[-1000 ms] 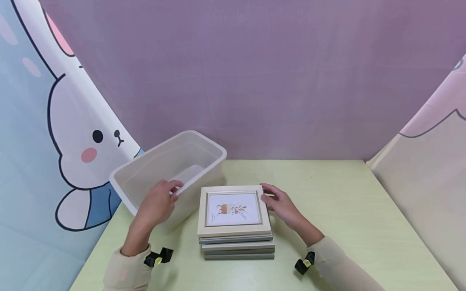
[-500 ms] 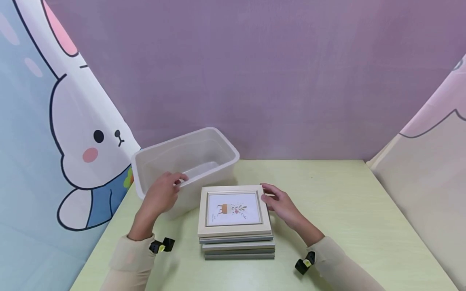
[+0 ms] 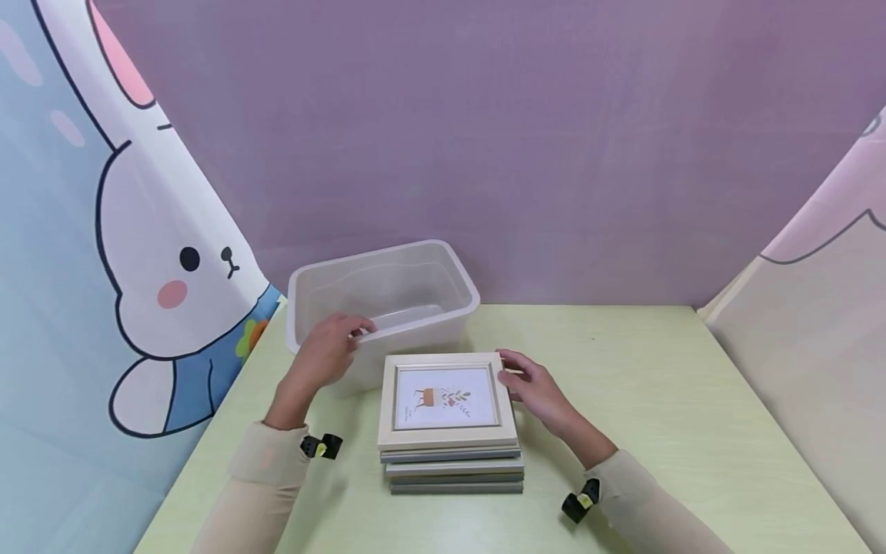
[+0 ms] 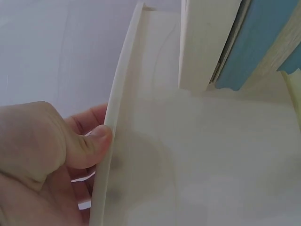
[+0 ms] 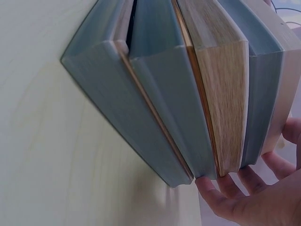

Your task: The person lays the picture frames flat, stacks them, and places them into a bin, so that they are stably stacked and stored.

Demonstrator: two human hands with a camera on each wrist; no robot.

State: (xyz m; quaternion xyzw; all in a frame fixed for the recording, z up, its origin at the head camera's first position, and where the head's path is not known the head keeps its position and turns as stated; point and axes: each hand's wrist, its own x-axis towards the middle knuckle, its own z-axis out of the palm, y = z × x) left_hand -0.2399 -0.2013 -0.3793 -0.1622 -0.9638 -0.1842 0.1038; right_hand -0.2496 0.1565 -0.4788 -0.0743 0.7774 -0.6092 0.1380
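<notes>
In the head view a pale plastic bin (image 3: 388, 332) stands behind and left of a stack of picture frames. My left hand (image 3: 331, 350) grips its near rim, thumb (image 4: 96, 141) on the outside and fingers inside. The topmost picture frame (image 3: 388, 400) is cream, with a drawing of an orange animal and leaves facing up. Below it lie several more picture frames (image 3: 453, 468), blue-grey and wood-toned along their edges (image 5: 221, 103). My right hand (image 3: 540, 392) rests against the right side of the stack, its fingertips on the frame edges.
A pale wood-look table (image 3: 657, 400) carries everything. A purple cloth (image 3: 519, 154) hangs behind it, close to the bin's far side. A cloth printed with a rabbit (image 3: 159, 254) is at the left, and a pink and cream cloth (image 3: 817, 323) borders the right.
My left hand has moved the bin to the right and back, turning it so its long side sits squarer behind the stack. The right hand and the picture frames stay almost the same.
</notes>
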